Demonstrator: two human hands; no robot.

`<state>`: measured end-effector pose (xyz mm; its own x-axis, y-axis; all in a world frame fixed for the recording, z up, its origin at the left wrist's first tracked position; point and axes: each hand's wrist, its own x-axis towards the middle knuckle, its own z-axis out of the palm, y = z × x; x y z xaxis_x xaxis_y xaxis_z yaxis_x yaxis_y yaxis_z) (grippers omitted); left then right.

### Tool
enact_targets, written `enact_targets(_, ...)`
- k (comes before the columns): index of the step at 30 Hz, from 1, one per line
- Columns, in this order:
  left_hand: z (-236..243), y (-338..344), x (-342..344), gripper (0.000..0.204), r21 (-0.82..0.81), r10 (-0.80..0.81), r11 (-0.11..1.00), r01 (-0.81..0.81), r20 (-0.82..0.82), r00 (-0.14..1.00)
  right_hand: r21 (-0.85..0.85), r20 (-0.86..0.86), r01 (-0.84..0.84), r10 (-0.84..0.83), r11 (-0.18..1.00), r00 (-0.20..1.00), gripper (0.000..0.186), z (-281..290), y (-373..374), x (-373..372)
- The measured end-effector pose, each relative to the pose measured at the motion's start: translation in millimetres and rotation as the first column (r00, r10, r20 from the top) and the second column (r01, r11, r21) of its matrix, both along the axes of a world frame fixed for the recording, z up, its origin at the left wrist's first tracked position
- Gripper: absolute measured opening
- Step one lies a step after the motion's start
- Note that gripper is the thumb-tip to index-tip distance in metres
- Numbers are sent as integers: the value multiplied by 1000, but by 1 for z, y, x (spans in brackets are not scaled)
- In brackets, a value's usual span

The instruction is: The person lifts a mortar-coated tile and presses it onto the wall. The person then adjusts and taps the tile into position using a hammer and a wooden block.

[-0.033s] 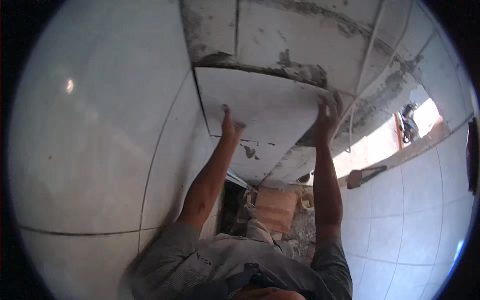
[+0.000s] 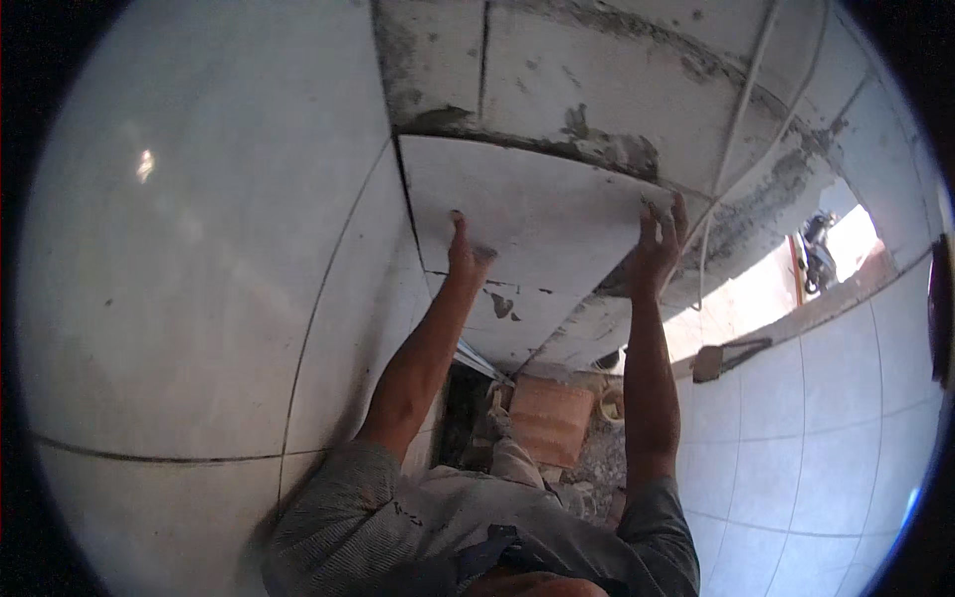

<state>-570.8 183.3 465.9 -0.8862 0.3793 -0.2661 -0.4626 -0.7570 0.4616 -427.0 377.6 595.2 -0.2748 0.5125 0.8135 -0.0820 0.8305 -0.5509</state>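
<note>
Little has shifted: the tile stays under the open left hand, right hand spread at its right edge.

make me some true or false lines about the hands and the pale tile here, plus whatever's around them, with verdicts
1. The left hand is on the pale tile. True.
2. The right hand is at the tile's left edge. False: the right hand is at its right edge.
3. A white cable runs along the wall near the right hand. True.
4. The sleeves reach the wrists. False: the sleeves are short and the forearms bare.
5. A reddish slab appears lower in the picture than both hands. True.
</note>
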Motion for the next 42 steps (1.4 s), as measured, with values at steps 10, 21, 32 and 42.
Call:
enact_targets(10, -5, -16, -2, 80, -100, -37, 994, 35, -17, 999, -274, -33, -150, 146, 950, 989, 34, -8, -11, -11)
enact_targets(21, -6, -28, -11, 83, -131, -114, 983, 126, 99, 989, -218, 91, -117, 139, 969, 986, 33, -11, 1, -8)
enact_targets(32, 187, -60, 30, 33, -3, -392, 175, -985, -918, -67, -284, 129, -45, 84, 958, 988, 33, -13, 8, -7)
enact_targets(42, 147, -56, 0, 48, -248, -704, -43, -968, -680, 206, -225, 119, -11, 39, 974, 992, 29, -26, 14, -14)
